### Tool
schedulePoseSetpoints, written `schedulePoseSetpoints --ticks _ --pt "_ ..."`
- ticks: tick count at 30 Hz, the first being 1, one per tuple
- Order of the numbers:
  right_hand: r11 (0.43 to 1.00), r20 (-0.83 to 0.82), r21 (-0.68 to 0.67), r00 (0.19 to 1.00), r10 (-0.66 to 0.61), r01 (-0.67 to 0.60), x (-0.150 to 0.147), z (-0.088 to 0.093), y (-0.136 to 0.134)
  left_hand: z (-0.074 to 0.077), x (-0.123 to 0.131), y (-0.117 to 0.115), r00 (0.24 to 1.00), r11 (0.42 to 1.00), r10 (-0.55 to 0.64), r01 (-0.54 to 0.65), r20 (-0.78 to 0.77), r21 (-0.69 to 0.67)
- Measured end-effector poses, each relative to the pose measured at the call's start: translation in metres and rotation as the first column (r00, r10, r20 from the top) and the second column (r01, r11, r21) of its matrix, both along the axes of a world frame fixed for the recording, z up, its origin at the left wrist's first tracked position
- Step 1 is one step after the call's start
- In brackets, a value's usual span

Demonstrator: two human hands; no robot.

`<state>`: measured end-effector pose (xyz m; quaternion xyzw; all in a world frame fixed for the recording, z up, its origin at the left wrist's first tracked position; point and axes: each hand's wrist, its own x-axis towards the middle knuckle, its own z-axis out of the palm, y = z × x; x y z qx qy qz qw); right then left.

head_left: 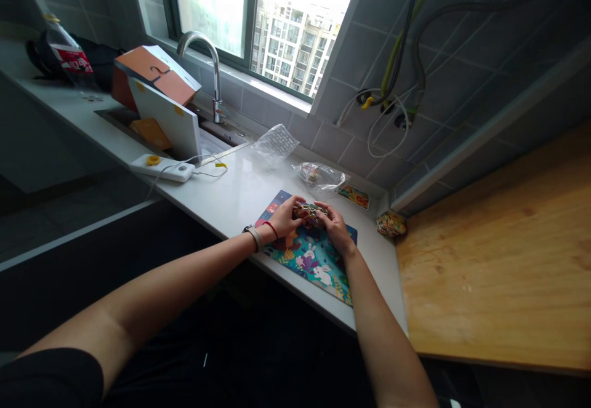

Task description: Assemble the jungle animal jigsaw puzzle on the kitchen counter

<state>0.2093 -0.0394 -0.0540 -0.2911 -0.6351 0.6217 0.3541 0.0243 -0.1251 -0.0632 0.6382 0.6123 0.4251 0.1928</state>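
Between my two hands is a small bunch of jigsaw puzzle pieces (310, 212), partly hidden by the fingers. My left hand (287, 216) grips it from the left, thumb below and fingers above. On the other side my right hand (336, 228) has its fingers and thumb closed on the same pieces. Beneath both hands lies a colourful picture board (318, 266) with white rabbits and plants on a teal ground, on the white countertop (221, 202). The hands and right forearm cover part of the board.
Crumpled clear plastic bags (321, 177) lie behind the board, near a small picture card (353, 196). A patterned bundle (391, 224) sits by the wooden panel (498, 260). Leftward are a power strip (162, 168), boxes (157, 72) over the sink, a faucet (216, 82) and a bottle (71, 57).
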Motion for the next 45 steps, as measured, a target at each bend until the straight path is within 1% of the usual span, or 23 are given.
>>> schedulePoseSetpoints --ticks 3,5,8,10,12,14,18,20,23,26,29,36,39,45 --pt "0.999 0.031 0.024 0.999 0.038 -0.038 -0.003 0.001 -0.003 -0.012 0.006 0.0 1.0 0.998 0.017 -0.016 -0.011 0.061" --pt "0.997 0.046 0.036 0.997 0.06 -0.061 -0.005 0.0 -0.005 -0.017 0.009 0.0 1.0 0.997 0.003 -0.001 -0.028 0.081" --pt "0.994 0.058 0.076 0.995 0.078 -0.082 -0.01 -0.002 -0.009 -0.021 0.012 0.0 0.996 0.993 -0.064 0.069 -0.062 0.093" --pt "0.99 0.058 0.125 0.996 0.065 -0.072 -0.013 -0.004 -0.011 -0.023 0.012 -0.001 0.99 0.988 -0.113 0.12 -0.08 0.1" --pt "0.986 0.065 0.159 0.997 0.043 -0.053 -0.015 -0.005 -0.011 -0.025 0.012 0.0 0.988 0.984 -0.132 0.14 -0.083 0.107" --pt "0.985 0.084 0.167 0.996 0.028 -0.042 -0.015 -0.007 -0.01 -0.027 0.01 0.003 0.992 0.987 -0.106 0.113 -0.065 0.116" --pt "0.984 0.086 0.176 0.996 -0.03 0.015 -0.011 -0.008 -0.005 -0.031 0.006 0.011 1.0 0.99 0.023 -0.023 0.002 0.138" --pt "0.981 0.072 0.19 0.995 -0.063 0.048 -0.009 -0.007 -0.004 -0.031 0.004 0.013 0.998 0.987 0.064 -0.067 0.027 0.144" --pt "0.978 0.073 0.202 0.995 -0.067 0.051 -0.008 -0.007 -0.004 -0.03 0.003 0.013 0.996 0.986 0.08 -0.085 0.039 0.141" --pt "0.984 0.08 0.174 0.996 -0.038 0.023 -0.009 -0.007 -0.004 -0.027 0.004 0.011 0.997 0.989 0.07 -0.071 0.014 0.13" --pt "0.986 0.075 0.165 0.997 -0.035 0.023 -0.009 -0.007 -0.004 -0.024 0.005 0.01 0.998 0.991 0.063 -0.06 -0.018 0.123" --pt "0.967 0.119 0.254 0.991 -0.059 0.027 -0.007 -0.01 -0.001 -0.018 0.004 0.006 0.997 0.993 0.029 -0.021 -0.065 0.12" --pt "0.964 0.111 0.265 0.993 -0.047 0.016 -0.008 -0.011 -0.002 -0.018 0.004 0.005 0.996 0.993 0.02 -0.009 -0.09 0.117" --pt "0.954 0.157 0.299 0.986 -0.059 0.009 -0.008 -0.008 -0.004 -0.017 0.005 0.001 0.991 0.991 0.03 -0.012 -0.132 0.134"
